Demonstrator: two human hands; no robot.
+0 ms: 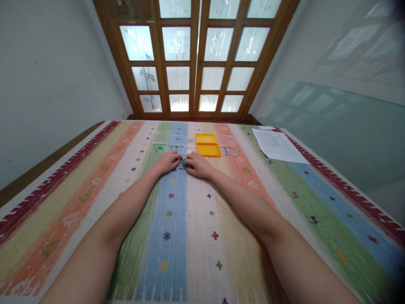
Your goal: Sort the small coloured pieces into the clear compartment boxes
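Note:
My left hand point(168, 162) and my right hand point(198, 165) nearly meet over the blue stripe of the tablecloth, fingers curled on both. Between the fingertips lie small blue and green pieces point(182, 164), too tiny to name. Against my right fingers shows a small dark green piece point(189, 166), which they pinch. Whatever my left fingers grip is hidden. Just beyond my left hand, a clear plastic box point(151, 143) holds green bits point(158, 148). An open yellow case point(208, 144) lies beyond my right hand.
Right of the yellow case is a clear tray point(232, 141) with small blue bits point(225, 151). A printed paper sheet point(278, 145) lies at the table's far right. The striped tablecloth point(198, 253) covers the table. Behind stand wood-framed glass doors point(196, 63).

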